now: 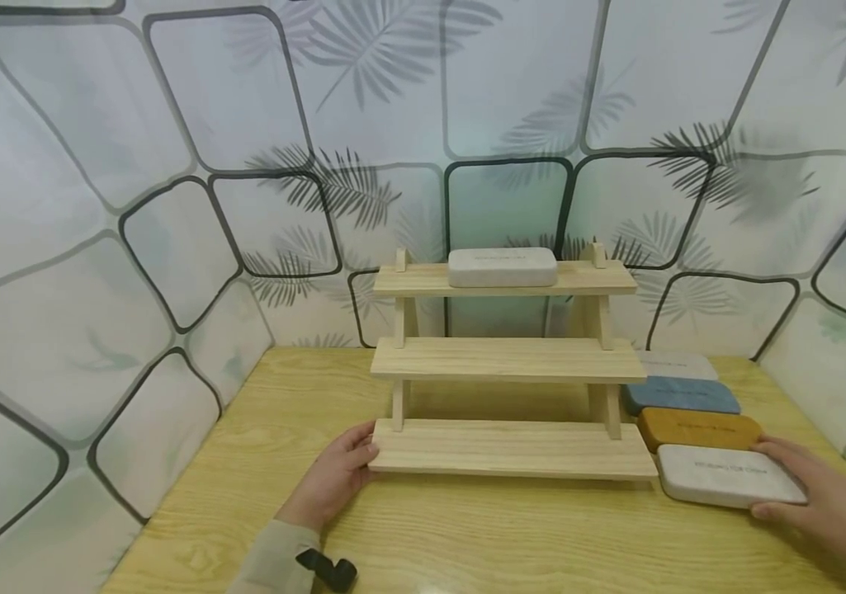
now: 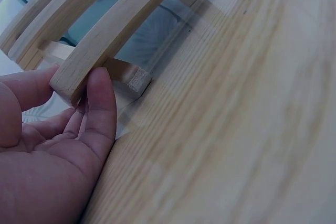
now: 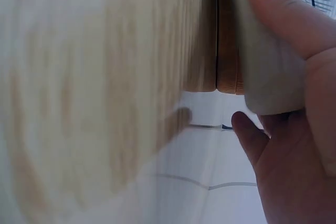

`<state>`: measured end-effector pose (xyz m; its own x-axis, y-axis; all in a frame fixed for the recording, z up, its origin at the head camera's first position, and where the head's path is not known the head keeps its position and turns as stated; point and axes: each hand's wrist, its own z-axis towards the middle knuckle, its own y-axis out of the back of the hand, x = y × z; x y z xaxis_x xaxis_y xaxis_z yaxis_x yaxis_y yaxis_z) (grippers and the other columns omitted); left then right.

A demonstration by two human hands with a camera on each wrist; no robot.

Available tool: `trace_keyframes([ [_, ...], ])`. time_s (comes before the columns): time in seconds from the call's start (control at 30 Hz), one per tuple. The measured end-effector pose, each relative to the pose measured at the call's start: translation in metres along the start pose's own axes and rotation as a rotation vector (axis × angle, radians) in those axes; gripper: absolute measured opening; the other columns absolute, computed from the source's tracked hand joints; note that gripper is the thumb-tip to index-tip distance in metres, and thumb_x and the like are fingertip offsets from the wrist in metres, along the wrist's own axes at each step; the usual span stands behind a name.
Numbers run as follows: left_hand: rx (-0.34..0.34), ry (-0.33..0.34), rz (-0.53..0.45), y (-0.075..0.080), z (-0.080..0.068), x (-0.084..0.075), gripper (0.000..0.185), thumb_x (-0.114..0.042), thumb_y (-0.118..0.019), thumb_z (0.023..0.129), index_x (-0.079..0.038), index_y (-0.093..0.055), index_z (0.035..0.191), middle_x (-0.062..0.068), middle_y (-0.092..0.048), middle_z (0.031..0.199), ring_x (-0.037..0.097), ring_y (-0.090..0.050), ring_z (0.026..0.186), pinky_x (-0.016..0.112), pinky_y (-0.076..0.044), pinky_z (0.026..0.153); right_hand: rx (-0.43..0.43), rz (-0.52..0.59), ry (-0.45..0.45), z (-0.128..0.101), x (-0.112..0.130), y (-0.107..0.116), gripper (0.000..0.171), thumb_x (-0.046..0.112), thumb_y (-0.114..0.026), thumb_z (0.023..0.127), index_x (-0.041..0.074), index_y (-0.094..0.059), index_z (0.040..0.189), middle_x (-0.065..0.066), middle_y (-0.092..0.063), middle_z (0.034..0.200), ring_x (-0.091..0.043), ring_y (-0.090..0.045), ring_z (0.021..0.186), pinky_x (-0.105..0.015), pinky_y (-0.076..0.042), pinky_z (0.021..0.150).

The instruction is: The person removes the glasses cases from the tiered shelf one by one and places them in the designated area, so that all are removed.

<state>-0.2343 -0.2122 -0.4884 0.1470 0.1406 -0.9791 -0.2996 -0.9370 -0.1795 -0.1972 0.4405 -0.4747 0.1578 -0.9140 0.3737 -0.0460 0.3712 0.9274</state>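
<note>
Right, biggest first: wooden table (image 1: 467, 544), walled in by a leaf-print backdrop (image 1: 170, 165). Mid-table sits the three-step wooden rack (image 1: 508, 360), the landmark for everything else. On the rack's top step lies one light grey case (image 1: 502, 266), lengthwise and centred (probably so it sits stable). Just right of the rack, a row of four cases runs back to front: pale grey case (image 1: 678, 365) farthest, then blue case (image 1: 681, 396), then tan case (image 1: 699, 429), then white case (image 1: 727, 476) nearest me, each touching or nearly touching the next.

My left hand (image 1: 333, 478) is at the rack's lower left corner; the wrist view shows thumb and fingertips (image 2: 100, 93) pinching the end of the bottom slat, likely to steady the rack. My right hand (image 1: 824, 499) is on the white case's right end, fingers (image 3: 283, 14) curled round it, thumb underneath; a grasp, case still lying on the table.

Smallest: a black strap piece (image 1: 328, 569) at my left cuff.
</note>
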Motion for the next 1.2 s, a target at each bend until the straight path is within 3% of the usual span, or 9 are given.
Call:
trace_keyframes([
  [0.37,-0.008,0.005,0.003,-0.0015,-0.0004,-0.0002,0.062,-0.014,-0.049,0.108,0.004,-0.018,0.159,0.031,-0.030,0.156,0.034,-0.046,0.133,0.037,-0.048,0.101,0.005,0.027,0.010,0.0009,-0.0026,0.0008,0.100,0.046,-0.084,0.078,-0.012,-0.037,0.145,-0.045,-0.026,0.146,-0.068,-0.022,0.129,-0.077,-0.025,0.095],
  [1.03,-0.018,0.002,0.018,-0.0001,-0.0008,-0.0003,0.062,-0.015,-0.049,0.108,0.005,-0.018,0.158,0.033,-0.029,0.156,0.036,-0.045,0.134,0.037,-0.048,0.101,0.000,-0.014,0.020,0.0061,-0.0005,-0.0015,0.098,0.050,-0.083,0.079,-0.014,-0.043,0.141,-0.046,-0.030,0.141,-0.067,-0.025,0.125,-0.077,-0.027,0.093],
  [1.2,-0.013,0.004,0.017,0.0010,0.0000,0.0010,0.062,-0.015,-0.049,0.108,0.005,-0.018,0.159,0.032,-0.029,0.156,0.035,-0.045,0.134,0.037,-0.048,0.101,-0.066,0.015,0.056,0.0029,0.0043,-0.0018,0.086,0.041,-0.083,0.083,-0.012,-0.046,0.139,-0.046,-0.032,0.139,-0.067,-0.027,0.124,-0.079,-0.020,0.097],
])
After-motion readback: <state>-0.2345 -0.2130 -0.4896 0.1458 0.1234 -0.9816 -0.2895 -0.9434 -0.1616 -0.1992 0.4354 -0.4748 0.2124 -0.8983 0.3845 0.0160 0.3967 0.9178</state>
